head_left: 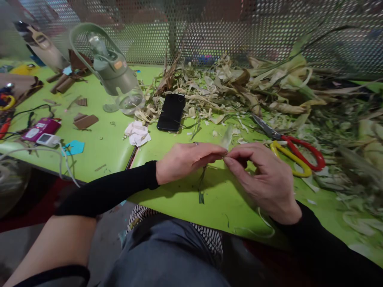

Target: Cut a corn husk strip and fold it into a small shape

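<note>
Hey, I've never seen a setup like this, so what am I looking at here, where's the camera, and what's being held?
There is no machine here, just a person's two bare hands. The single picture comes from a camera worn on their head, looking forward and down. The left hand and right hand meet at the fingertips over a green table. The right thumb and forefinger seem to pinch a thin piece, too small to identify. Beyond the hands lie a dark phone and a heap of husk-like leaves. Scissors with red and yellow handles lie by the right hand; a crumpled tissue and a bottle are toward the left.
</note>
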Demonstrator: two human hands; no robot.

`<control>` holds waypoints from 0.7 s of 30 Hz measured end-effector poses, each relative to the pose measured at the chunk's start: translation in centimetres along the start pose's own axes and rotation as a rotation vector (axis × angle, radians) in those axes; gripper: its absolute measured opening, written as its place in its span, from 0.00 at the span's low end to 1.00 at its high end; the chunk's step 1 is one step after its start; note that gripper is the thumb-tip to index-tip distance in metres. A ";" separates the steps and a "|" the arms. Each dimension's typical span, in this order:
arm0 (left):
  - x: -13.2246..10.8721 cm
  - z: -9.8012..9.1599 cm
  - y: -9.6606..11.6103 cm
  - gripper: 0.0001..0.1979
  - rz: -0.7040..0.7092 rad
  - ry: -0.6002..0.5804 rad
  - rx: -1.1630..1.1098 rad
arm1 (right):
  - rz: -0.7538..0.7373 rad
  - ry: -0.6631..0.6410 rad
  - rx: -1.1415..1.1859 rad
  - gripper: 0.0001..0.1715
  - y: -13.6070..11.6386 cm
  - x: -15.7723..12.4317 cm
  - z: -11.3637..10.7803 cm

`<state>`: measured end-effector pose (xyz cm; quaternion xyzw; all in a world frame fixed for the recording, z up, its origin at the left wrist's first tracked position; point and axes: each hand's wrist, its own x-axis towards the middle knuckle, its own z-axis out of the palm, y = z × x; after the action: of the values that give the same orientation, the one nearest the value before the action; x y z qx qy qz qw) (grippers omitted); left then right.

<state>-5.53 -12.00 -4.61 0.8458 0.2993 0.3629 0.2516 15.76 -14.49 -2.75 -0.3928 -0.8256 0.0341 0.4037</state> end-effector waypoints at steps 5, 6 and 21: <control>0.2 -0.3 0.3 0.13 -0.035 0.000 0.055 | -0.038 0.012 -0.041 0.06 0.0 -0.2 0.0; 0.2 -0.3 0.4 0.13 -0.040 0.000 0.054 | -0.061 0.019 -0.061 0.07 0.0 -0.2 -0.1; -0.5 -0.1 -0.2 0.13 0.034 0.024 0.073 | -0.095 0.036 -0.143 0.10 -0.3 -0.4 -0.1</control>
<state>-5.97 -12.17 -4.88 0.8551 0.3010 0.3659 0.2105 15.79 -14.98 -2.83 -0.3814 -0.8362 -0.0510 0.3907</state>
